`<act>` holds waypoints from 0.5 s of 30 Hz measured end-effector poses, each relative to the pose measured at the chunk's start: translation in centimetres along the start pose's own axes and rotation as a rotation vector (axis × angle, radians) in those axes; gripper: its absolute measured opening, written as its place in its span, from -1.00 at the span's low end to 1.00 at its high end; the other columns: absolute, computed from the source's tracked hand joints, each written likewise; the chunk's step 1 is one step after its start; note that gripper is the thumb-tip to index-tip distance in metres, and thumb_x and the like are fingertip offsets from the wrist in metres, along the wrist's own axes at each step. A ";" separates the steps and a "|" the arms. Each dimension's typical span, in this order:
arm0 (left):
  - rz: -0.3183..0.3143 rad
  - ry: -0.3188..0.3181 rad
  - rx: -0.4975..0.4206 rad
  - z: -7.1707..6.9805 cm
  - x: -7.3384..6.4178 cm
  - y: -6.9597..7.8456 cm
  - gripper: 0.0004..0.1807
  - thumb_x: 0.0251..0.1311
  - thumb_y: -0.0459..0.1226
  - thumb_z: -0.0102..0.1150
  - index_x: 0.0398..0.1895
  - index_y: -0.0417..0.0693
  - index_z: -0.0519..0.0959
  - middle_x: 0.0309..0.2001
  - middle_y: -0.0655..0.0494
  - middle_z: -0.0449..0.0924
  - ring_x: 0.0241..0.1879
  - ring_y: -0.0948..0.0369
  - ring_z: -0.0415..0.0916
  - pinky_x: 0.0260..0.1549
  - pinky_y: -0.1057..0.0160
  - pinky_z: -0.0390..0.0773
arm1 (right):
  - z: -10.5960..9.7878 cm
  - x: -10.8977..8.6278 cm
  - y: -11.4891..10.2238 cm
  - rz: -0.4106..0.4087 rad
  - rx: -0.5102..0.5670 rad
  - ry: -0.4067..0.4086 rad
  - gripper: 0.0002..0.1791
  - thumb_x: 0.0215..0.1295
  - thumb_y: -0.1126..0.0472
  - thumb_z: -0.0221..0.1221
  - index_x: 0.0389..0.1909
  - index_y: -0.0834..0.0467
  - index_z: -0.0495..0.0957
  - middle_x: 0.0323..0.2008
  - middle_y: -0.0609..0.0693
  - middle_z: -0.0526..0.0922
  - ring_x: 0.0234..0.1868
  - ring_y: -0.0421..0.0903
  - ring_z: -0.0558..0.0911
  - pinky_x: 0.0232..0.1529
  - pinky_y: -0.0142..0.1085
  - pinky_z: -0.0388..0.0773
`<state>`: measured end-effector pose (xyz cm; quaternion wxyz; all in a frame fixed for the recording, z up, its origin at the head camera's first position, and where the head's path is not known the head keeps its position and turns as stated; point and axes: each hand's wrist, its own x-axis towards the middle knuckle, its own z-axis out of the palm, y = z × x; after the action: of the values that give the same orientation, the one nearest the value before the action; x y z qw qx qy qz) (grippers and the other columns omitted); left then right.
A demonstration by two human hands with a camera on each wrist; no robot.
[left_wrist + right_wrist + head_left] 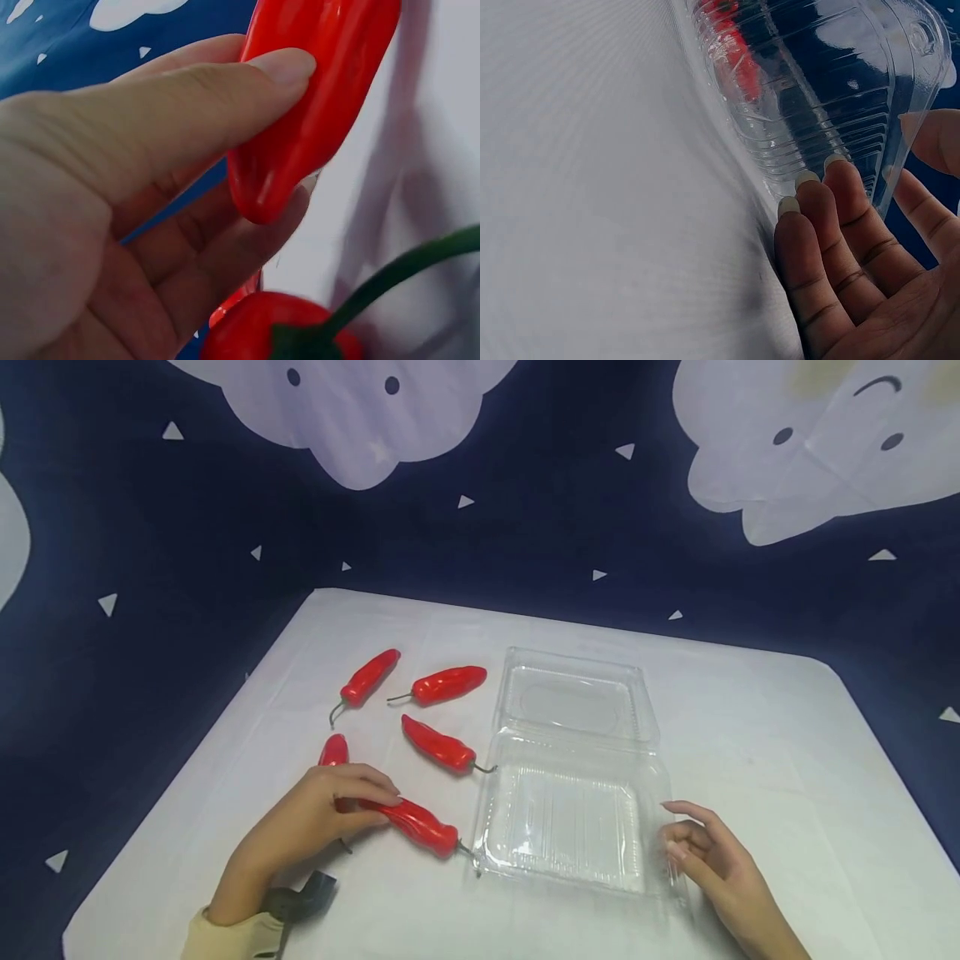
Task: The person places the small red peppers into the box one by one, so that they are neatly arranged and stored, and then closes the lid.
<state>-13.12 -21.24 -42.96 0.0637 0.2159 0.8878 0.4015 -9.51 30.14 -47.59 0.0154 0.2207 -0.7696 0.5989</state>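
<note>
Lower left, the left hand (321, 803) is pinching a light-looking pepper (423, 828), best held mid-body; the right hand (714, 864), a container (562, 822).

No text, label, brand, number or sign can be read in any of the three views, neither at the grip nor around it.

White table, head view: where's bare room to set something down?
Free: the white table right of the clear container, between the right hand and far edge. The container's inside is also bare. Crowded: left of the container, with five red peppers and the left hand.
</note>
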 end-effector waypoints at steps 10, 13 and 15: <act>-0.042 0.169 0.003 -1.3 -0.8 0.2 -0.60 0.00 -0.30 0.59 -0.13 0.40 0.79 -0.13 0.52 0.71 -0.08 0.33 0.63 -0.08 0.31 0.67 | -0.3 0.1 0.0 -0.041 0.015 -0.028 -0.43 0.37 0.70 -0.07 0.39 0.47 0.19 -0.11 0.21 0.58 -0.19 -0.14 0.64 -0.26 -0.37 0.63; -0.070 0.220 0.006 -1.8 -0.8 0.3 -0.64 0.03 -0.26 0.59 -0.11 0.36 0.79 -0.15 0.50 0.72 -0.09 0.30 0.61 -0.13 0.30 0.67 | -0.2 0.1 -0.1 -0.021 0.008 -0.025 -0.44 0.38 0.69 -0.06 0.39 0.47 0.19 -0.11 0.22 0.58 -0.21 -0.14 0.63 -0.28 -0.36 0.63; -0.094 0.261 0.019 -2.2 -0.8 0.2 -0.66 0.06 -0.22 0.58 -0.09 0.35 0.79 -0.14 0.48 0.72 -0.04 0.29 0.57 -0.14 0.30 0.67 | -0.1 0.1 -0.2 -0.002 0.000 -0.019 -0.44 0.38 0.67 -0.05 0.39 0.46 0.20 -0.11 0.23 0.58 -0.23 -0.14 0.63 -0.29 -0.35 0.63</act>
<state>-12.89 -22.94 -41.39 -0.0354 0.1206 0.9013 0.4145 -9.54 30.15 -47.30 0.0089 0.2271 -0.7695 0.5968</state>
